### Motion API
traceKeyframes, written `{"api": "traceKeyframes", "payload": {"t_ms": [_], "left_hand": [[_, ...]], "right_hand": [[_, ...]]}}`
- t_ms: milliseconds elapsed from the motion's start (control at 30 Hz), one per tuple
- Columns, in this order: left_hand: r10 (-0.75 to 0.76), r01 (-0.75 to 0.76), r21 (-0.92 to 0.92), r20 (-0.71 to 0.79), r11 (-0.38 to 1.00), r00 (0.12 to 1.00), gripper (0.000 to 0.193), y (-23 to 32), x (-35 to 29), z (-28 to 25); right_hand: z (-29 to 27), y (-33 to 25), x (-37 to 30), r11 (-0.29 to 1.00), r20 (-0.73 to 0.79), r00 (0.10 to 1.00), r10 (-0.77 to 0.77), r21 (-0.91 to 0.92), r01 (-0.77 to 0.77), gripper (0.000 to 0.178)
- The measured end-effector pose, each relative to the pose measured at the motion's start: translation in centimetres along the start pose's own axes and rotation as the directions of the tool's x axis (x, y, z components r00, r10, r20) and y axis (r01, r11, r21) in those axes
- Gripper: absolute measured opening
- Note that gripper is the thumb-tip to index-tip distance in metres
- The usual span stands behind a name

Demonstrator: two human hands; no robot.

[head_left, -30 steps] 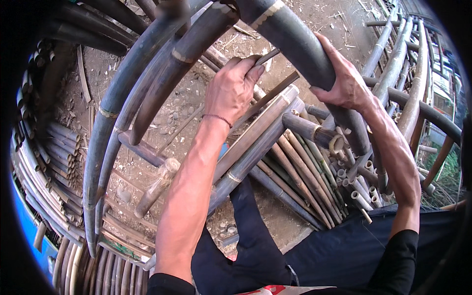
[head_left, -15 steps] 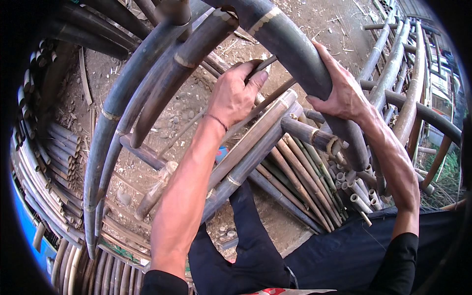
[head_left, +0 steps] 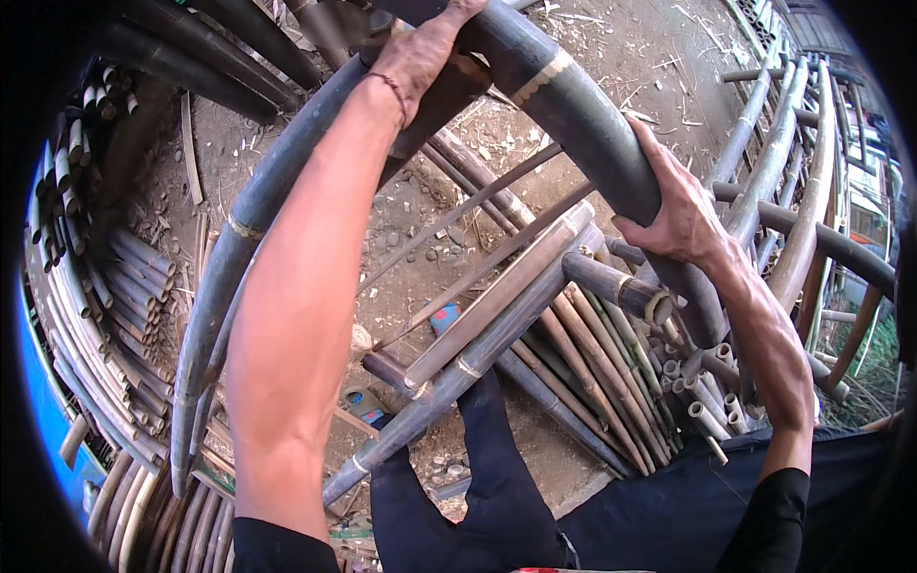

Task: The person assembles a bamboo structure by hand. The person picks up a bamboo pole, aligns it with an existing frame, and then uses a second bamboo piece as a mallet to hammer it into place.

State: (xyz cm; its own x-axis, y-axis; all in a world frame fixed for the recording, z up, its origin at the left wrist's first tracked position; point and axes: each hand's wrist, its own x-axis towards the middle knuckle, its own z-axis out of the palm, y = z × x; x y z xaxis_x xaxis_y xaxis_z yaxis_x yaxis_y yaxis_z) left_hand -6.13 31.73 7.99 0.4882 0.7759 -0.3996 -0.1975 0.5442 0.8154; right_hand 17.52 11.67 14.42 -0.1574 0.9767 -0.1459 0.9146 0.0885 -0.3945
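My right hand (head_left: 680, 212) stays wrapped around a thick dark bamboo pole (head_left: 583, 119), thumb and fingers spread across its curved side, much as it did half a second ago. The pole slants from the top of the view down toward the right. My left hand (head_left: 427, 53), earlier curled in the middle by a slim dark strip (head_left: 497, 188), has moved up to the pole's upper part; its fingertips run to the view's edge, and I cannot tell how firmly they close. The strip now shows uncovered over the littered ground (head_left: 420, 205).
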Motion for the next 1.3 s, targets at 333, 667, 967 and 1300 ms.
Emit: {"api": "traceKeyframes", "payload": {"t_ms": [333,667,967,1300], "left_hand": [[0.012,0.002,-0.087,0.162,0.996,0.987,0.042,2.0,-0.8,-1.3],[0.069,-0.050,0.345,-0.043,0.937,0.997,0.065,3.2,-2.7,-0.8],[0.212,-0.440,0.784,0.566,-0.438,0.797,0.052,13.8,1.5,5.2],[-0.457,-0.274,0.961,0.229,-0.033,0.859,0.059,9.6,15.2,9.9]], "right_hand": [[-0.4,-1.4,0.5,0.999,-0.019,0.999,-0.050,0.013,0.050,0.103],[0.0,-1.0,0.4,0.999,-0.037,0.998,-0.048,-0.018,0.047,0.104],[0.7,0.3,0.5,0.998,-0.040,0.997,-0.067,0.011,0.068,0.102],[0.3,-0.2,1.2,0.998,-0.029,0.998,-0.060,0.014,0.061,0.100]]}}
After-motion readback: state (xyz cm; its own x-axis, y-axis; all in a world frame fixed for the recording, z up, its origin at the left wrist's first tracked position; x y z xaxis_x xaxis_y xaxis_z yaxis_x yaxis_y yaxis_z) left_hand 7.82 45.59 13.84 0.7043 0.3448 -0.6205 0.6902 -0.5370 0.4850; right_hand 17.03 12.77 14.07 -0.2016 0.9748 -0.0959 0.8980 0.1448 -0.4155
